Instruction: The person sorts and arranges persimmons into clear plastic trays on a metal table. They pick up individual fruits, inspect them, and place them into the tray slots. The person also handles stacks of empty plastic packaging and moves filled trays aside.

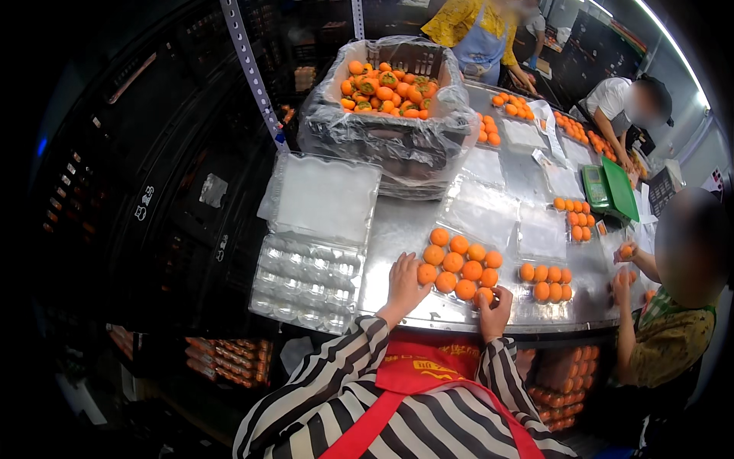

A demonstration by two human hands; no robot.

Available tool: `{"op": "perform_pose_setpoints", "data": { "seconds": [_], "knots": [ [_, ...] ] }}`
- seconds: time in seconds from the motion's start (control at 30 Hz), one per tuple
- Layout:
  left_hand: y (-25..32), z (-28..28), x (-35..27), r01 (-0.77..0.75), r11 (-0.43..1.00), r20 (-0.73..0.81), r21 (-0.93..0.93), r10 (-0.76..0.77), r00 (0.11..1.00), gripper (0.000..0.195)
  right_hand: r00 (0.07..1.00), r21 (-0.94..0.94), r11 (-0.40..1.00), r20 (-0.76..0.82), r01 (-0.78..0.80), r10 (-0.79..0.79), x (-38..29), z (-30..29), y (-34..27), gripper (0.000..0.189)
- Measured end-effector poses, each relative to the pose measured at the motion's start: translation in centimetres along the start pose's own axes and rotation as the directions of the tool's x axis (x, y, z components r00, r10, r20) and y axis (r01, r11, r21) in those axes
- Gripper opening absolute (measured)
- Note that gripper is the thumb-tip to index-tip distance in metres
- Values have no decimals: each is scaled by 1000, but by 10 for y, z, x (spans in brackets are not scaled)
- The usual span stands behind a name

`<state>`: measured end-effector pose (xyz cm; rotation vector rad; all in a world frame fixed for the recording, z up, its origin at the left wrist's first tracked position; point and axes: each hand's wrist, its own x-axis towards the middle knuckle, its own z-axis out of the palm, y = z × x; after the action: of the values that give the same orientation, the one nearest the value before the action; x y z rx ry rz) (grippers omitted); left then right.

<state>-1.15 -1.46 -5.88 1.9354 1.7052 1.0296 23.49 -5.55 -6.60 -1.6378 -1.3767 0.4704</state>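
In front of me a clear plastic tray (436, 299) holds rows of orange persimmons (453, 262), their smooth ends up. My left hand (405, 284) rests at the tray's left edge, its thumb against the front-left persimmon (426, 274) and its fingers spread along the side. With thumb and fingertips, my right hand (496, 314) grips the persimmon (483, 296) at the front-right corner. The tray's transparent lid (480, 209) lies folded back behind the fruit. To the left is a stack of clear clamshell trays (307, 284), the top one opened out with bare cups.
A plastic-lined crate (390, 146) of persimmons stands behind the stack. Further right are filled trays (546, 282) and a green scale (610, 189). A co-worker's hands (624, 269) hold fruit at the right; other people stand at the far side. Dark crates (143, 195) rise at left.
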Motion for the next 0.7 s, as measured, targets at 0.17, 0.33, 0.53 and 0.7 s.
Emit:
{"op": "perform_pose_setpoints", "data": {
  "seconds": [0.17,0.33,0.53,0.7],
  "knots": [
    [6,0,-1,-85,996,-8,-28,85,996,45,1000,-13,1000,0,0,0,0,-1,-4,35],
    [12,0,-1,-119,992,7,-49,119,993,43,1000,-22,1000,-4,12,-13,0,-3,-2,36],
    [17,-1,0,-155,986,-47,-55,153,987,49,1000,-26,999,-12,21,-21,-1,-3,-3,37],
    [19,-4,0,-134,983,-22,-128,133,991,53,1000,-4,1000,-13,0,0,1,0,-3,36]
  ]
}}
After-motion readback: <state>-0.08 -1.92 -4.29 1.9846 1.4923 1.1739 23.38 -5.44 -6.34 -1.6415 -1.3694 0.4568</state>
